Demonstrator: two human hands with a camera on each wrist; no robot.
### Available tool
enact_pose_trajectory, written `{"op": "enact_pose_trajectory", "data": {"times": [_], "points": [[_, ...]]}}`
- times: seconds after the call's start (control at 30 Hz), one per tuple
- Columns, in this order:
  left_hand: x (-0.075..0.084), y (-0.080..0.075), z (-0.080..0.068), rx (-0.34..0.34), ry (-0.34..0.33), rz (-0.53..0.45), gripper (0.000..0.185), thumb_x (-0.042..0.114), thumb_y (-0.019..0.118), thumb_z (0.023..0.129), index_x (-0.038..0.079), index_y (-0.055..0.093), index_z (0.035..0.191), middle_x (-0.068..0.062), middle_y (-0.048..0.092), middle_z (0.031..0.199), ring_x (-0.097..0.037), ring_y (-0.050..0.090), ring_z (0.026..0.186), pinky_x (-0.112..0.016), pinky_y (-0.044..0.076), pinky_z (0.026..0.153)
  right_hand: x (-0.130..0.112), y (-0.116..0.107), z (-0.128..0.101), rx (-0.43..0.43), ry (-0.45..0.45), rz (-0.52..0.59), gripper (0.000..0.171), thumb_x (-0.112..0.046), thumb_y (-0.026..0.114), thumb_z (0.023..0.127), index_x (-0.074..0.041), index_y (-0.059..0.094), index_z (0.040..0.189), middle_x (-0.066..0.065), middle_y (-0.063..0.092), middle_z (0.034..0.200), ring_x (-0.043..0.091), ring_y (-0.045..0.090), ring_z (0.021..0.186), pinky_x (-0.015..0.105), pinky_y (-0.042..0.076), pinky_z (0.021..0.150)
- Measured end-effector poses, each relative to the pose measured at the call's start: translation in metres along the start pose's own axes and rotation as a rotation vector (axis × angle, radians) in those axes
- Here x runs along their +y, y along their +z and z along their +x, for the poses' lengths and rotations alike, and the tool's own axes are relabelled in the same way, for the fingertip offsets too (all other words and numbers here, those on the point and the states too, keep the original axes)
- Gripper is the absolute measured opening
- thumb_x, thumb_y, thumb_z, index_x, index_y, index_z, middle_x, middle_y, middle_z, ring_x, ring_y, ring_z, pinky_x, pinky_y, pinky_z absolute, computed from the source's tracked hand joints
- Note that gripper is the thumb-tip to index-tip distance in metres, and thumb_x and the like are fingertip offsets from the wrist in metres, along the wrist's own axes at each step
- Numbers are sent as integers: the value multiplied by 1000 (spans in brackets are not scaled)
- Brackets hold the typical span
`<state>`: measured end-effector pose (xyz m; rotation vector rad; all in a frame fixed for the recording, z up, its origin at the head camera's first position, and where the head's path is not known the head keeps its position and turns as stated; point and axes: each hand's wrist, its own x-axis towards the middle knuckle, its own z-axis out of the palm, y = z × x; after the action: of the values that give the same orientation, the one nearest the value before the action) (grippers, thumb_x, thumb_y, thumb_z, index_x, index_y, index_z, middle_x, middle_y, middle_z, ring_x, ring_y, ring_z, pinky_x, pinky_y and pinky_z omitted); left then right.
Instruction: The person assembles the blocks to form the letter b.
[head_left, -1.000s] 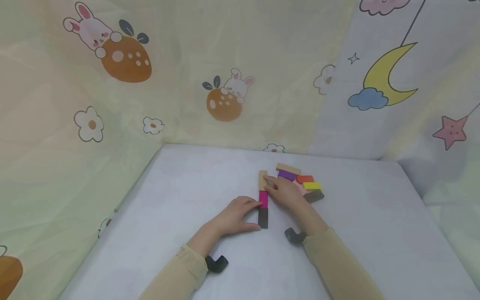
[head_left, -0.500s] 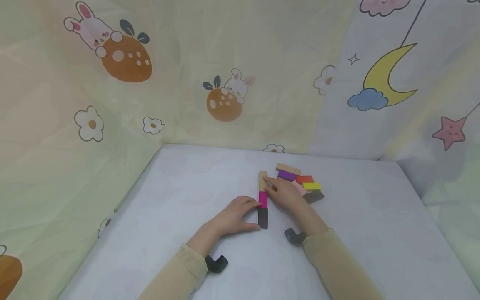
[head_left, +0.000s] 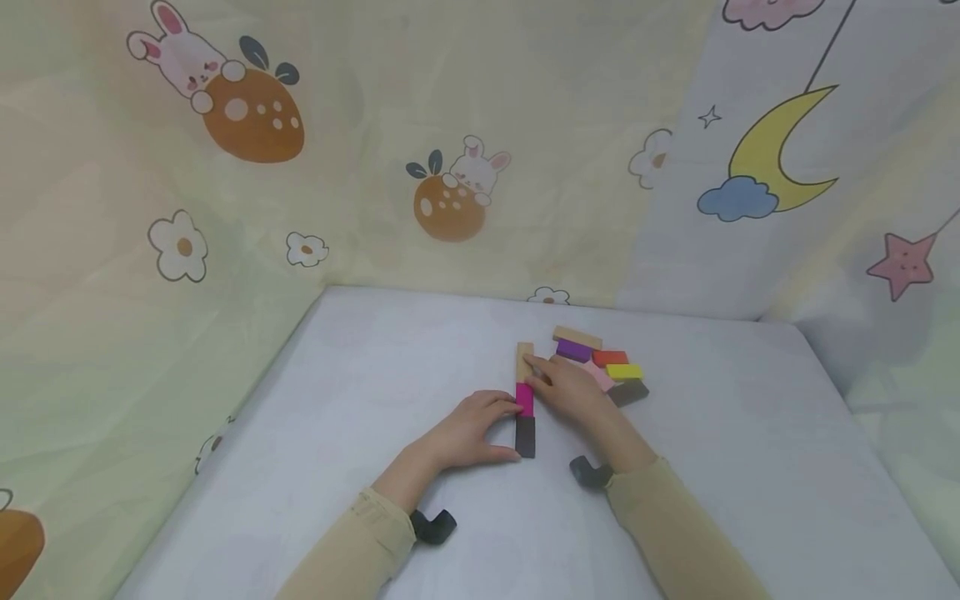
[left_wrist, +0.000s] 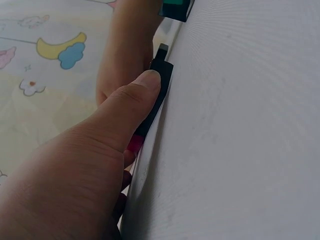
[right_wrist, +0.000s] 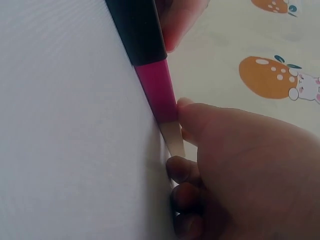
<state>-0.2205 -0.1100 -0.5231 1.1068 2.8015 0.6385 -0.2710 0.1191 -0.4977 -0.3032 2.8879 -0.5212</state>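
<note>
A straight row of blocks lies on the white tabletop in the head view: a plain wooden block (head_left: 523, 352) farthest away, a magenta block (head_left: 525, 402) in the middle, a dark block (head_left: 526, 438) nearest. From the left my left hand (head_left: 471, 429) touches the row, its thumb at the dark block and its fingertips by the magenta one. My right hand (head_left: 573, 387) presses the right side, index finger on the wooden block and thumb close to the joint with the magenta block. In the right wrist view, its fingers partly hide the wooden block (right_wrist: 173, 137).
Right of the row is a loose group of blocks: wooden (head_left: 577, 337), purple (head_left: 574, 350), red (head_left: 610, 357), yellow (head_left: 624, 372), pink (head_left: 600, 376) and dark (head_left: 628, 392). Patterned cloth (head_left: 360, 167) walls off the table's back and sides.
The row of blocks has shifted very slightly left, with the right fingertips moving along. Otherwise the left hand and the loose group look the same.
</note>
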Motion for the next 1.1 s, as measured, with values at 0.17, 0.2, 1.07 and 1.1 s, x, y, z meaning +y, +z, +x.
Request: {"op": "enact_pose_trajectory", "data": {"times": [0.17, 0.2, 1.07, 1.1], "points": [[-1, 1, 0, 1, 2, -2, 73, 64, 69, 82, 28, 50, 143, 4, 46, 148, -18, 40, 140, -40, 34, 118, 0, 2, 0, -7, 5, 5, 63, -56, 54, 95, -40, 34, 153, 12, 52, 146, 33, 48, 136, 60, 45, 104], [0, 0, 0, 2, 5, -2, 73, 64, 69, 82, 28, 50, 143, 3, 46, 148, -19, 40, 140, -40, 34, 118, 0, 2, 0, -5, 6, 6, 63, -57, 54, 95, -40, 34, 152, 12, 52, 146, 34, 48, 136, 60, 45, 104], [2, -4, -3, -35, 51, -11, 55, 59, 67, 86, 50, 51, 138, 0, 40, 153, -22, 37, 142, -46, 36, 116, 1, 3, 1, 1, 23, 4, 63, -59, 54, 94, -44, 33, 151, 8, 54, 144, 30, 51, 133, 57, 48, 103], [2, -4, -3, -34, 53, -7, 55, 59, 67, 86, 50, 51, 138, 0, 40, 153, -22, 37, 142, -46, 35, 116, 1, 3, 1, 1, 29, 8, 63, -59, 55, 94, -45, 33, 151, 7, 54, 145, 30, 50, 135, 57, 47, 103]]}}
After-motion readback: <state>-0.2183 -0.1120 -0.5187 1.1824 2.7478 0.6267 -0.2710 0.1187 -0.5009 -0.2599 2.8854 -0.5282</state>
